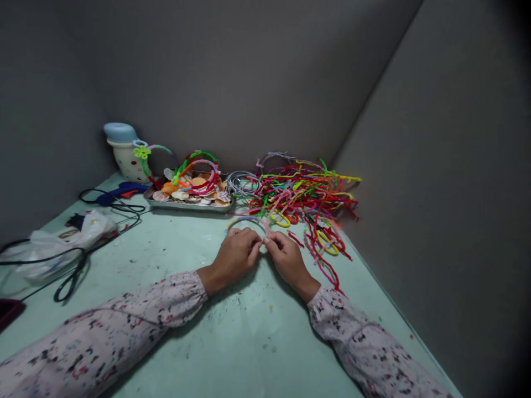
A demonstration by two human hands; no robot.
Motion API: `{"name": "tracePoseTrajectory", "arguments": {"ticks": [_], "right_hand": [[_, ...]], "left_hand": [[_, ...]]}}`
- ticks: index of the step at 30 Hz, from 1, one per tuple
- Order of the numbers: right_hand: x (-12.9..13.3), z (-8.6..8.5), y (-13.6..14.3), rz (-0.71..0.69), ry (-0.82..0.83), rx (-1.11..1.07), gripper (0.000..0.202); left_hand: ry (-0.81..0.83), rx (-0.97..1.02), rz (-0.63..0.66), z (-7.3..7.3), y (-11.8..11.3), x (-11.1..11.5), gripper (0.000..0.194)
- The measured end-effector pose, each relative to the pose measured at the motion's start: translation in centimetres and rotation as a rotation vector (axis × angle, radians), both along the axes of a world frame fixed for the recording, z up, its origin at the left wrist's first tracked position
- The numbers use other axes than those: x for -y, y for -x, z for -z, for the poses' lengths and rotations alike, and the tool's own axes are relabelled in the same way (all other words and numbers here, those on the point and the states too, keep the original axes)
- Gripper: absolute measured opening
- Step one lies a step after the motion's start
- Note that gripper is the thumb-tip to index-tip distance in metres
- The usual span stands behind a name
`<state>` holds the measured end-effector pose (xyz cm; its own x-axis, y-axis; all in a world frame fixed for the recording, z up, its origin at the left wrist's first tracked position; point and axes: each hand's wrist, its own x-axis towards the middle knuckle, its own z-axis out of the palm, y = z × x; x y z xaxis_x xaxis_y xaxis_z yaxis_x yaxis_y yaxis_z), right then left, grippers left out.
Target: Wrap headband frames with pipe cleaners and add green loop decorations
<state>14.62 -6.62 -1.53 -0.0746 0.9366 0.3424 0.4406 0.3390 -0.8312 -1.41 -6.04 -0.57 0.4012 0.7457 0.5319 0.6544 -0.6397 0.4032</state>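
Observation:
A thin hoop (248, 219) wrapped in pale blue, lilac and pink fuzzy material arches just beyond my fingers. My left hand (239, 251) is closed round the hoop's left and near part, its fingertips pinched together. On the right side of the hoop, my right hand (287, 258) pinches by the pink part with thumb and forefinger. The fingertips of both hands nearly meet. What lies between them is too small to make out.
Behind the hands stands a metal tray (191, 207) of shells with colourful hoops on it. A heap of pipe cleaners (302, 188) and yellow-handled scissors (327, 243) lie right. Left are a cup (128, 155), black cable (85, 254) and plastic bag (53, 249).

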Motion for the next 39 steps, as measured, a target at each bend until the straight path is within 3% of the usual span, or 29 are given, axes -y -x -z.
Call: {"name": "tracePoseTrajectory", "arguments": {"ticks": [11,23,26,32,39], "right_hand": [[-0.2,0.5,-0.1,-0.049,0.125,-0.113,0.021],[-0.1,0.5,-0.1,-0.069,0.118,-0.172,0.023],[0.0,0.3,0.0,-0.034,0.029,-0.115,0.021],[0.5,-0.3,-0.1,0.041,-0.306,0.059,0.012],[0.3,0.1,-0.2,-0.028,-0.420,0.177,0.013]], "left_hand": [[-0.045,-0.019,0.033,0.0,0.0,0.1,0.010],[-0.063,-0.027,0.028,0.0,0.1,0.1,0.010],[-0.049,-0.008,0.015,-0.2,0.2,0.0,0.010],[-0.026,0.001,-0.022,-0.5,0.3,-0.1,0.011],[-0.019,-0.007,-0.017,-0.4,0.3,-0.1,0.010]]}}
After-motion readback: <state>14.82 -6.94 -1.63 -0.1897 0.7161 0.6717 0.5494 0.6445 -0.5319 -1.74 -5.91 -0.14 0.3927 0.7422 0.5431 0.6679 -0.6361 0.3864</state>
